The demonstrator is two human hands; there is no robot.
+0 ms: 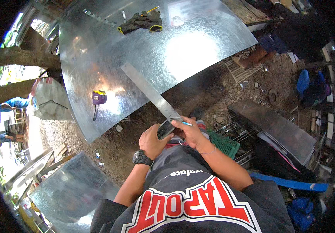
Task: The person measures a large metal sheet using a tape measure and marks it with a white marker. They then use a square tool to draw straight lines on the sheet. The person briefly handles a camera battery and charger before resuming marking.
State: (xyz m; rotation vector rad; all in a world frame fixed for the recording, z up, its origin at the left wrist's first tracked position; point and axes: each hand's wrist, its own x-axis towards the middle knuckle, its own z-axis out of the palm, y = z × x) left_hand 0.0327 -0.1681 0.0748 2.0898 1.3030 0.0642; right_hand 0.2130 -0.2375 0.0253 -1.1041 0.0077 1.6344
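Silvery sheet (pixel 86 66) under ruler (pixel 148 91), tape measure (pixel 99 98) and gloves (pixel 141 23)

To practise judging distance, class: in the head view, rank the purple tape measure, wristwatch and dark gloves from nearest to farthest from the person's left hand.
From the left hand:
1. Wristwatch: strapped on just behind it.
2. Purple tape measure: ahead and left, on the metal sheet.
3. Dark gloves: farther ahead, on the same sheet.
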